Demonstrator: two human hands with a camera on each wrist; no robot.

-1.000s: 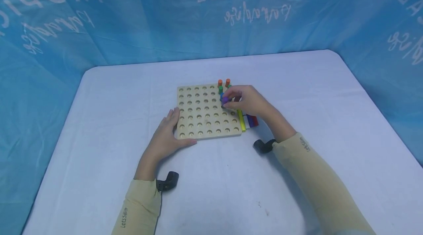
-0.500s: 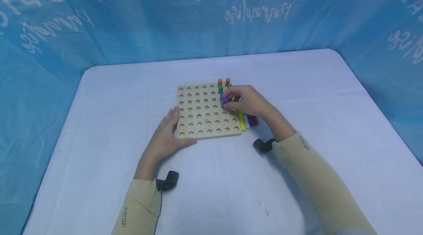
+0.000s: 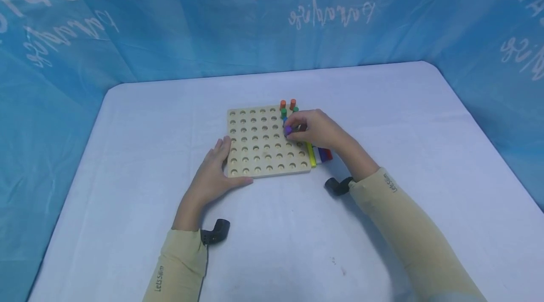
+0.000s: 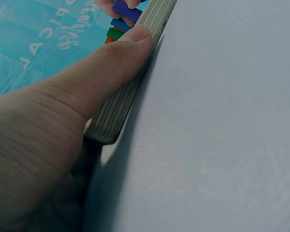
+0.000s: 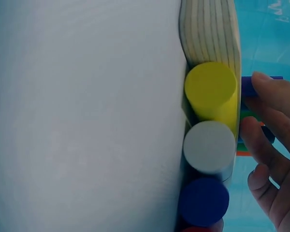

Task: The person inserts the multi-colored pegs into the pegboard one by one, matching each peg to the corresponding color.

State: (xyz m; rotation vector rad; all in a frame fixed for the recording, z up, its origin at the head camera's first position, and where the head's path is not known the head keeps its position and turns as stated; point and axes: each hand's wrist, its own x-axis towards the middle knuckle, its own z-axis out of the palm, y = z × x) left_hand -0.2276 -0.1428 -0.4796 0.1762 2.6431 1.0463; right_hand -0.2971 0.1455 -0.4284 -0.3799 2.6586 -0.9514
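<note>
A square wooden pegboard [image 3: 261, 151] with rows of round holes lies on the white table. My left hand [image 3: 212, 170] braces its near left corner, the fingers along the left side and the straight thumb [image 4: 121, 53] against the front edge. Over the board's right part, my right hand [image 3: 316, 128] pinches a purple peg [image 3: 288, 130] between thumb and fingertips; the peg's lower end is hidden in the head view. Just behind it stand a blue peg [image 3: 285, 121], green pegs [image 3: 284, 113] and orange pegs [image 3: 283, 104]. The right hand partly covers this group.
Against the board's right side lie a yellow rod [image 3: 311, 155], a white rod [image 5: 209, 146], a dark blue rod [image 5: 204, 201] and a red rod [image 3: 328, 154]. White tablecloth [image 3: 272, 226] surrounds the board. A blue printed curtain [image 3: 221, 23] hangs behind the table.
The right fingertips and the purple peg have shifted very slightly left over the board. My left hand keeps its place at the corner.
</note>
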